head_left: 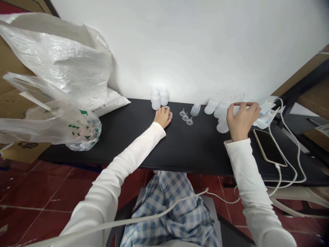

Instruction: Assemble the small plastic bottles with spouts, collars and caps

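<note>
A left hand [162, 117] is held curled downward over a clear ring-shaped plastic piece [169, 114] on a black table top [123, 145]; whether the piece is pinched cannot be told, as the fingertips are hidden. A right hand [243, 120] is held arched, its fingers spread over a cluster of frosted white plastic bottles [212, 107] laid on their sides, their long axes slanting away to the right. No firm grip can be made out. Three clear funnel-shaped silicone pieces [185, 117] and a stack of clear plastic caps [195, 109] are placed between the hands, nearer the left. Two upright frosted white bottles [155, 101] are stood just beyond the left hand. A black smartphone [269, 147] is laid beside the right hand.
</note>
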`<control>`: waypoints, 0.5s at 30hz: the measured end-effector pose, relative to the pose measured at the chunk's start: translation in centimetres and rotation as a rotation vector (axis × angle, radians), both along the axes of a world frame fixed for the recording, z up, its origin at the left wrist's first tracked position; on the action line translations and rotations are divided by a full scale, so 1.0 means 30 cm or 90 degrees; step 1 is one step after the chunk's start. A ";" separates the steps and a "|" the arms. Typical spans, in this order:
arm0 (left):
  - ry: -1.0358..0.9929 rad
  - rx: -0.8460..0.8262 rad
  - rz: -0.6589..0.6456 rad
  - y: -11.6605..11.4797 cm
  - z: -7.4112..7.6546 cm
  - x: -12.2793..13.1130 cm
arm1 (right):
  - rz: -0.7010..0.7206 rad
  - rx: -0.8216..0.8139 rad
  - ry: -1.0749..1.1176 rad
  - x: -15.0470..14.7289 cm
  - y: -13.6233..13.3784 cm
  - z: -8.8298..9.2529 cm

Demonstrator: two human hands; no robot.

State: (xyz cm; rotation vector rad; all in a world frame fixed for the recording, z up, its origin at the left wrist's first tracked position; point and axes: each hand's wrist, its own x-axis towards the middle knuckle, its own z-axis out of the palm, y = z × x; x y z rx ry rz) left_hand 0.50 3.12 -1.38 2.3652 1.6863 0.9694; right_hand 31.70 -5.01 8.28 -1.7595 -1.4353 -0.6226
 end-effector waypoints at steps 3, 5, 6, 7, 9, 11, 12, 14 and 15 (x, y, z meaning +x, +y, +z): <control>-0.001 -0.001 0.019 0.006 -0.004 0.001 | 0.021 -0.024 -0.026 0.008 -0.014 -0.040; 0.011 0.004 0.030 0.008 -0.006 0.002 | 0.043 -0.011 -0.011 0.011 -0.022 -0.052; 0.015 0.008 0.033 0.009 -0.007 0.002 | 0.048 -0.010 0.008 0.013 -0.026 -0.052; 0.016 0.013 0.035 0.008 -0.006 0.002 | 0.052 -0.018 0.029 0.015 -0.028 -0.049; -0.001 0.026 0.024 0.004 -0.003 0.003 | 0.055 -0.049 0.062 0.017 -0.032 -0.029; -0.038 0.054 -0.026 -0.007 0.003 0.007 | 0.058 -0.053 0.076 0.009 -0.036 0.009; -0.060 0.076 -0.070 -0.014 0.006 0.011 | 0.063 -0.035 0.078 -0.003 -0.038 0.034; -0.101 0.134 -0.184 -0.028 0.010 0.025 | 0.078 0.028 0.078 -0.046 -0.037 0.087; -0.120 0.168 -0.245 -0.034 0.010 0.035 | 0.104 0.053 0.078 -0.078 -0.031 0.111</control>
